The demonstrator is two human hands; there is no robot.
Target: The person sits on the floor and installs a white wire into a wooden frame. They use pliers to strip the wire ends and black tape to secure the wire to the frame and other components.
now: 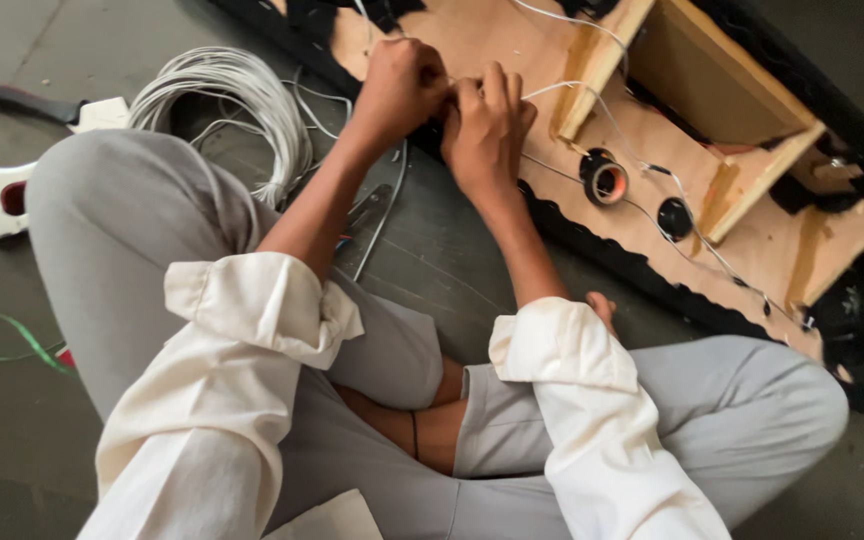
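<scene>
Nearby, wire coil beside left hand, pliers below.

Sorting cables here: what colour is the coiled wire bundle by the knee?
White wire coil, head view.

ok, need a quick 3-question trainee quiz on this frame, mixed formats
1. True or false: the left hand and right hand are pressed together over the white wire at the edge of the wooden panel.
2. Multiple choice: where is the coil of white wire? A) on the wooden panel B) on the floor beside the person's left knee C) on the person's lap
3. Fill in: the pliers lie on the ____, below the left forearm.

Key: 1 true; 2 B; 3 floor
</scene>
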